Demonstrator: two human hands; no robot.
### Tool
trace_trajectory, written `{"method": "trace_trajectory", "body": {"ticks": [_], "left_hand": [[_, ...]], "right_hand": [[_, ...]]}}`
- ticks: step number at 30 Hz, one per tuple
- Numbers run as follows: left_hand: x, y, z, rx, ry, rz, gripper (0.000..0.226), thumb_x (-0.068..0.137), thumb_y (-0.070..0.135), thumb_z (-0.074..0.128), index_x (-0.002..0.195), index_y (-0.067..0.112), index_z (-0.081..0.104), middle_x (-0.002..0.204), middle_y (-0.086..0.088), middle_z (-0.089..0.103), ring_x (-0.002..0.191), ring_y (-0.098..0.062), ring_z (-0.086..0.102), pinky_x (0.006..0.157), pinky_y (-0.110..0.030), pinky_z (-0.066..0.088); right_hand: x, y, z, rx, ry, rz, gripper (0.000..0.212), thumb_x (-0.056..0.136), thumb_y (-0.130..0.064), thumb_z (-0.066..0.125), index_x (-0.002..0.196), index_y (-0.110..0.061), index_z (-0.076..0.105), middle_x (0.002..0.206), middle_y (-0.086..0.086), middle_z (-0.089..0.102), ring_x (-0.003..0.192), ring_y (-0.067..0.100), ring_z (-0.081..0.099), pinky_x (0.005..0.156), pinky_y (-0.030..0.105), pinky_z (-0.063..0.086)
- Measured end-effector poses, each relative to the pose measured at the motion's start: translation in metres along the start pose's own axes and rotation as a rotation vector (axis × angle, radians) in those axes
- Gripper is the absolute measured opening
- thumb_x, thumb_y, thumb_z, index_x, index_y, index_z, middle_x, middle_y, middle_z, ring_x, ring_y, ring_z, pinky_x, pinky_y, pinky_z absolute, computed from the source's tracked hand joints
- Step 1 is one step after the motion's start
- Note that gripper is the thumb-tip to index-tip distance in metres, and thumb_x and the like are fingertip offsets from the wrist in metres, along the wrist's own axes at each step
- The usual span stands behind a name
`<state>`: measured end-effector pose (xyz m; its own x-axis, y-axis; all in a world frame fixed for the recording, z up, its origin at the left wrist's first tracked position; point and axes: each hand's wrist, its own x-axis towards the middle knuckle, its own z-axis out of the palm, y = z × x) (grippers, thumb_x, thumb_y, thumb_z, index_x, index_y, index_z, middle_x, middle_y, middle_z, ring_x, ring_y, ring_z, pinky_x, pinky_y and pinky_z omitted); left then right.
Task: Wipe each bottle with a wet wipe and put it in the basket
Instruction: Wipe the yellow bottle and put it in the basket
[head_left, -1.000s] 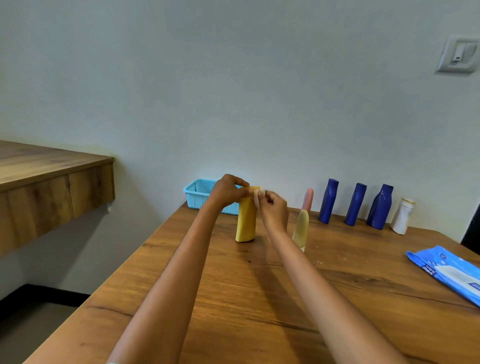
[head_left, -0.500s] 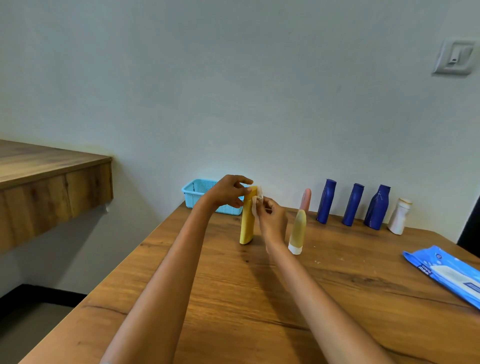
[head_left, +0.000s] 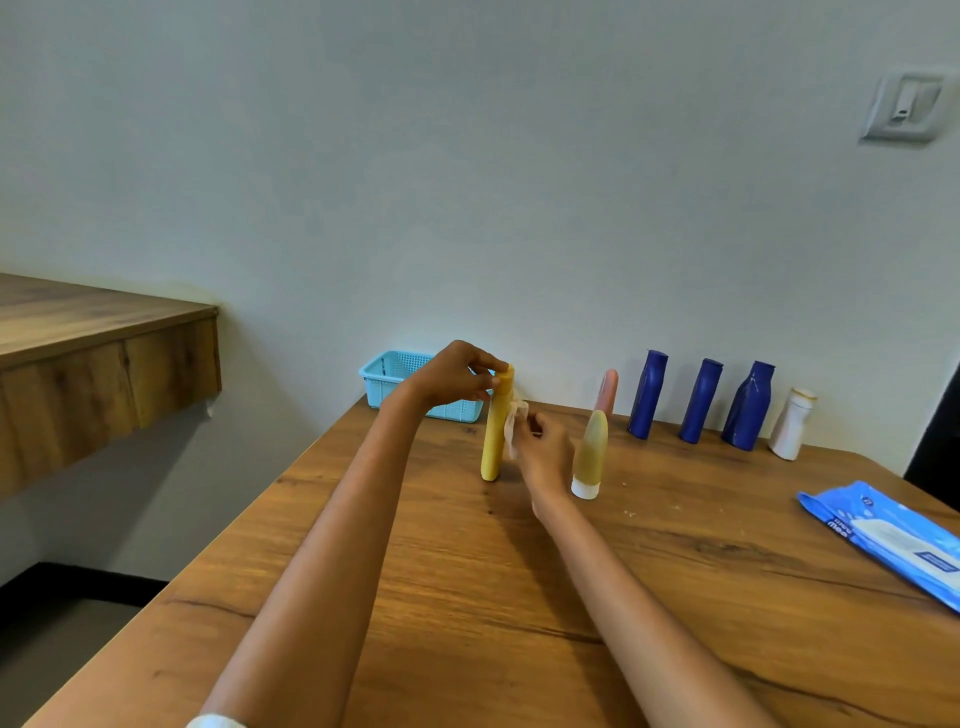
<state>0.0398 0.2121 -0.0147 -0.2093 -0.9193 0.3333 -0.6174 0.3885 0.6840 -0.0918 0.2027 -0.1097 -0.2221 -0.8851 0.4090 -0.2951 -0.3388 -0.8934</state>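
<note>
While your left hand is pinching the yellow bottle top and right fingers are clutching the wet wipe, hard strokes are risking toppling it into the near tube.

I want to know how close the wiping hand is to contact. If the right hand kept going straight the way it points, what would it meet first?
The yellow bottle. The right hand holds a wet wipe against its side, and the left hand pinches the top. Beyond lies the blue basket, though depth is unclear.
</note>
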Motion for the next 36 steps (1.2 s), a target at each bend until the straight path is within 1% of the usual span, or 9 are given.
{"method": "trace_trajectory", "body": {"ticks": [3,7,11,16,18,23,27,32,36], "left_hand": [[0.002,-0.002,0.002,0.139,0.054,0.057,0.031,0.090,0.014,0.060,0.120,0.009,0.063,0.120,-0.011,0.058,0.099,-0.015,0.052,0.083,-0.020,0.042],[0.006,-0.008,0.004,0.226,0.117,0.095,0.026,0.087,0.019,0.064,0.113,0.013,0.068,0.133,-0.005,0.054,0.123,-0.020,0.047,0.098,-0.026,0.032],[0.007,-0.006,0.005,0.173,0.124,0.091,0.028,0.087,0.020,0.065,0.113,0.011,0.068,0.124,-0.004,0.063,0.117,-0.018,0.056,0.093,-0.019,0.036],[0.008,-0.005,0.011,0.090,0.162,0.082,0.028,0.083,0.020,0.069,0.108,0.008,0.069,0.113,-0.007,0.067,0.103,-0.013,0.059,0.084,-0.017,0.040],[0.009,-0.006,0.014,0.103,0.187,0.096,0.028,0.082,0.022,0.070,0.106,0.009,0.070,0.111,-0.007,0.066,0.102,-0.015,0.059,0.081,-0.016,0.040],[0.012,-0.011,0.017,0.034,0.220,0.077,0.026,0.079,0.023,0.073,0.102,0.011,0.071,0.110,-0.002,0.062,0.089,-0.007,0.056,0.063,-0.002,0.041],[0.014,-0.012,0.018,0.007,0.228,0.074,0.025,0.079,0.023,0.074,0.101,0.012,0.072,0.113,-0.002,0.060,0.091,-0.010,0.056,0.065,-0.005,0.041],[0.016,-0.019,0.021,0.006,0.242,0.046,0.025,0.080,0.027,0.072,0.102,0.016,0.072,0.113,-0.002,0.064,0.097,-0.013,0.060,0.069,-0.013,0.040],[0.016,-0.018,0.020,0.000,0.222,0.040,0.024,0.079,0.027,0.073,0.100,0.015,0.072,0.110,-0.002,0.068,0.097,-0.014,0.063,0.073,-0.017,0.043]], "right_hand": [[0.009,-0.014,-0.003,0.044,0.019,-0.042,0.022,0.095,-0.033,0.051,0.081,-0.018,0.061,0.073,-0.003,0.059,0.073,0.016,0.057,0.065,0.032,0.047],[0.012,-0.035,-0.003,0.057,0.073,-0.161,0.025,0.094,-0.034,0.052,0.095,-0.013,0.065,0.084,-0.003,0.062,0.077,0.010,0.056,0.064,0.021,0.044],[0.004,-0.017,-0.001,-0.043,0.092,-0.186,0.024,0.092,-0.038,0.054,0.090,-0.017,0.065,0.081,-0.003,0.064,0.075,0.013,0.060,0.061,0.027,0.048],[-0.001,0.002,-0.010,-0.242,0.017,-0.127,0.025,0.092,-0.035,0.055,0.091,-0.014,0.068,0.080,-0.006,0.061,0.077,0.014,0.059,0.070,0.037,0.053],[0.004,-0.001,-0.011,-0.247,0.012,-0.135,0.025,0.091,-0.036,0.055,0.086,-0.015,0.068,0.078,-0.002,0.064,0.077,0.017,0.061,0.070,0.038,0.053],[0.016,-0.014,-0.007,-0.156,0.059,-0.156,0.024,0.091,-0.039,0.055,0.090,-0.019,0.068,0.084,-0.001,0.067,0.076,0.014,0.061,0.067,0.033,0.054],[0.006,-0.005,-0.001,-0.148,0.109,-0.155,0.024,0.090,-0.039,0.057,0.092,-0.017,0.068,0.082,-0.002,0.066,0.074,0.011,0.059,0.059,0.027,0.048],[-0.003,0.017,-0.001,-0.259,-0.060,0.021,0.026,0.089,-0.035,0.060,0.100,-0.014,0.071,0.090,0.001,0.070,0.081,0.015,0.061,0.063,0.027,0.046],[0.004,0.005,0.000,-0.162,-0.033,-0.009,0.015,0.089,-0.031,0.060,0.081,-0.019,0.065,0.071,-0.005,0.059,0.072,0.015,0.056,0.056,0.024,0.038]]}}
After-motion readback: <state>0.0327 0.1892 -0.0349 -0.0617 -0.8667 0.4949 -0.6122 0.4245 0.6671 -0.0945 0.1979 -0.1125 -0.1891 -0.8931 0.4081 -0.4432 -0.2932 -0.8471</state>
